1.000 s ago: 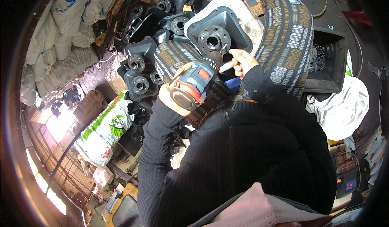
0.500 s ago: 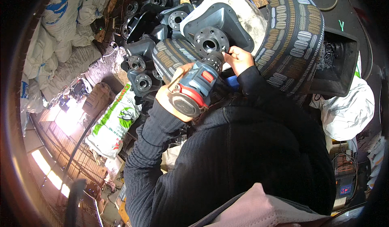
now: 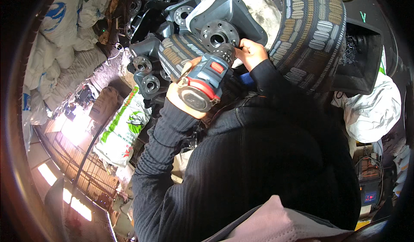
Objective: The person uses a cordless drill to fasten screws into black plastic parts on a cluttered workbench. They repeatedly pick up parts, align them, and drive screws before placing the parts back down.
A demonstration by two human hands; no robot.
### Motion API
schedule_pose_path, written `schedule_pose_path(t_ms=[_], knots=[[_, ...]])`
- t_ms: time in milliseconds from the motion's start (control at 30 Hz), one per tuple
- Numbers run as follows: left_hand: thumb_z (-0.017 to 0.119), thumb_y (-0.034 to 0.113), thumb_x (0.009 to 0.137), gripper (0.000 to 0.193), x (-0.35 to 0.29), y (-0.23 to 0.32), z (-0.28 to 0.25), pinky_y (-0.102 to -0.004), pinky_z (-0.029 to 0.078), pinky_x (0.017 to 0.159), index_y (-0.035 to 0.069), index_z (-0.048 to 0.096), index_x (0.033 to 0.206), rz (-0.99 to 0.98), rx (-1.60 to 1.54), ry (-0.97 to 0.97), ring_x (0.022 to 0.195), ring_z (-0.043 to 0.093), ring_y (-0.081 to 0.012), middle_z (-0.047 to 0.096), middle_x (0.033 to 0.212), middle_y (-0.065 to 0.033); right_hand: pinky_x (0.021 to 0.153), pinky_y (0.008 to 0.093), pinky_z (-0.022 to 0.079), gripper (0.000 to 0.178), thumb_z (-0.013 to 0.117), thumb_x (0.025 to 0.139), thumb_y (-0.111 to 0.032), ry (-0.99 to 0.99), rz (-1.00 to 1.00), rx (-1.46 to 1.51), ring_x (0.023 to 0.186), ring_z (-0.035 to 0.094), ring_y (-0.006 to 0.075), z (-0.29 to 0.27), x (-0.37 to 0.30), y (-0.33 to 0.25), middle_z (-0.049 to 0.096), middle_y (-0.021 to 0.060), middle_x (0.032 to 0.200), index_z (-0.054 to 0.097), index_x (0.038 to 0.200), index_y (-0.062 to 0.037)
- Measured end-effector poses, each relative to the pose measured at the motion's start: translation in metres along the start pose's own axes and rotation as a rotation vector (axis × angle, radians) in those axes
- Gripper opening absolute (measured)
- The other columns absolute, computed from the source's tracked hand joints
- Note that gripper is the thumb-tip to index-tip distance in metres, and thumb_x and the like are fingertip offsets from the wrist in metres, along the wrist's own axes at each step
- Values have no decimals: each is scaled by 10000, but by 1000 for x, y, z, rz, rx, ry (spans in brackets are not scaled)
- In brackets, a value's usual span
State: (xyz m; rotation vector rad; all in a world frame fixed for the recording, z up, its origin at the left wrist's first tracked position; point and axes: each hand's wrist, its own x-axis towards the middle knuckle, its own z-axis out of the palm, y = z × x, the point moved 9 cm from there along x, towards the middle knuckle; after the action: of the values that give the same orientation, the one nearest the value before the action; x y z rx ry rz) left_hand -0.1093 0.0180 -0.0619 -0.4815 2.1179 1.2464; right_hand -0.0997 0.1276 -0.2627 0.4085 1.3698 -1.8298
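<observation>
A cordless drill [image 3: 205, 78] is in my left hand [image 3: 177, 97], whose fingers wrap round its body. The drill's chuck [image 3: 224, 52] points up to the near rim of a round black flange [image 3: 208, 31] with a hole in its middle. That flange belongs to a black flared part with a square, holed base plate [image 3: 246, 17]. My right hand [image 3: 252, 54] is closed beside the chuck, fingertips pinched at the flange's right rim. Whatever they pinch is too small or hidden to make out. The drill's tip is also hidden.
The part leans on a white, stained block [image 3: 269, 15] beside a large patterned fabric cushion [image 3: 312, 34]. Several similar black parts [image 3: 148, 65] lie piled at left. A black bin [image 3: 360, 75] of small metal pieces stands at right. White sacks [image 3: 56, 47] line the far left.
The whole view has shifted slightly, so the part, drill and hands appear a little higher and further left. The drill and both hands keep about the same places against the flange.
</observation>
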Motion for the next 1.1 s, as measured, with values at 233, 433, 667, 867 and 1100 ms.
schedule_pose_path(t_ms=[233, 433, 667, 867, 1100], knots=[[706, 106, 701, 404, -68, 64, 12, -373, 478, 819, 77, 585, 1085, 608, 930, 168, 938, 603, -290, 616, 1010, -115, 563, 258, 478, 300, 582, 889, -263, -47, 200, 273, 626, 526, 92, -12, -28, -8, 592, 24, 836, 588, 1124, -77], [673, 140, 725, 345, -96, 44, 24, -410, 469, 855, 80, 588, 1054, 625, 671, 126, 934, 595, -311, 617, 984, -99, 910, 376, 443, 512, 319, 974, -376, -472, 231, 830, 1141, 514, 283, 11, -59, -48, 541, 162, 1215, 423, 1276, 24], [651, 152, 738, 313, -101, 17, 28, -388, 481, 812, 93, 592, 1039, 483, 542, 171, 918, 598, -297, 618, 968, -88, 920, 328, 440, 465, 342, 973, -320, -569, 140, 652, 1175, 490, 234, 26, -72, -51, 515, 142, 1264, 400, 1307, -1], [661, 154, 731, 319, -111, 7, 14, -379, 486, 787, 92, 595, 1036, 443, 488, 178, 907, 604, -278, 619, 974, -87, 820, 305, 517, 392, 509, 927, -255, -565, 196, 309, 1000, 579, 120, 31, -83, -42, 576, 74, 1155, 477, 1268, -65], [675, 157, 740, 327, -116, 4, 5, -383, 485, 804, 83, 591, 1047, 373, 388, 198, 910, 606, -281, 620, 989, -89, 854, 420, 500, 195, 433, 950, -203, -567, 331, 734, 1087, 552, 285, 45, -71, -23, 523, 172, 1234, 546, 1040, -73]])
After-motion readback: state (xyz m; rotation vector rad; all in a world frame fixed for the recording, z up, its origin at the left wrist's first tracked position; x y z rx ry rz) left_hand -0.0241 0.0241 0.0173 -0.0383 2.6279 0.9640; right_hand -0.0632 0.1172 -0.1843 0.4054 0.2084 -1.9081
